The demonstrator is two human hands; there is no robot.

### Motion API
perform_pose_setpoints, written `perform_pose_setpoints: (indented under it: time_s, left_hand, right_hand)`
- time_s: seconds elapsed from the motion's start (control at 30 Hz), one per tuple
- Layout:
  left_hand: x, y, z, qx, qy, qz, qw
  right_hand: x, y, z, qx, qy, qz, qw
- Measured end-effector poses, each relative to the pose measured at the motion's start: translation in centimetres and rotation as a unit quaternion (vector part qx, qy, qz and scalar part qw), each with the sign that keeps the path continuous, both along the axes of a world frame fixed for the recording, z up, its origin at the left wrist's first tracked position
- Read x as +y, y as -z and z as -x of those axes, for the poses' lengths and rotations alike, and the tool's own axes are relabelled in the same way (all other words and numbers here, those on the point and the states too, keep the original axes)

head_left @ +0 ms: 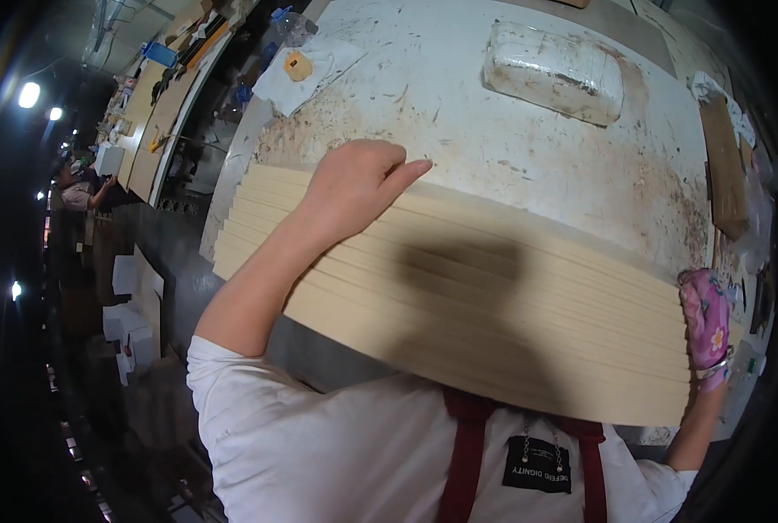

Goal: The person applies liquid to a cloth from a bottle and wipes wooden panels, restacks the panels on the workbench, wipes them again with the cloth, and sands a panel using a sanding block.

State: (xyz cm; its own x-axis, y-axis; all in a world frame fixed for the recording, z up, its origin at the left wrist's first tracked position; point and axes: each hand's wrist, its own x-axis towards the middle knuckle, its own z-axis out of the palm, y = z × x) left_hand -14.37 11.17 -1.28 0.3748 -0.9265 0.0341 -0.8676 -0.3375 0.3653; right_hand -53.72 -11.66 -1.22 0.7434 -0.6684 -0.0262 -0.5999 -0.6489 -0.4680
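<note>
In the head view I see a pile of pale boards [494, 327] at the near edge of a stained white table [389, 105]. The left arm lies across it. Past it, to the right, sits a wrapped block [555, 74]. At the far left, a yellow lump [297, 66] rests on a white cloth [267, 85] near a bottle [295, 28]. Brown card [722, 166] lines the right side.

The boards' long way goes from far left to near right, with edges like steps.

A black patch [537, 464] on the white shirt [319, 444] has pale, upside-down letters.

The left hand [358, 179] is curled at the boards' far edge, thumb out; I can't tell its grip. The right hand [707, 327], in a pink flowery glove, is at their right end; its fingers are partly hidden, so I can't tell its hold.
</note>
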Motion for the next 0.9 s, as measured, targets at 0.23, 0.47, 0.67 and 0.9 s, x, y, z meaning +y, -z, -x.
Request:
perform_pose_setpoints:
  time_s: [0.23, 0.47, 0.67, 0.9]
  left_hand:
    - [3.3, -0.4, -0.2, 0.213, -0.095, -0.086, 0.969]
    - [1.3, 1.5, -6.7, 0.286, 0.009, -0.204, 0.936]
    - [-6.4, 7.7, -6.2, 0.181, 0.121, -0.334, 0.917]
    - [-8.3, 7.2, -0.5, 0.122, 0.124, -0.470, 0.865]
  right_hand:
    - [2.0, 0.6, 2.9, 0.019, -0.045, 0.025, 0.998]
    - [-1.6, 0.3, 3.7, 0.066, -0.120, -0.072, 0.988]
    - [-5.8, 5.0, -1.1, 0.244, -0.137, -0.143, 0.949]
    - [-6.8, 7.2, -2.1, 0.266, -0.176, -0.156, 0.935]
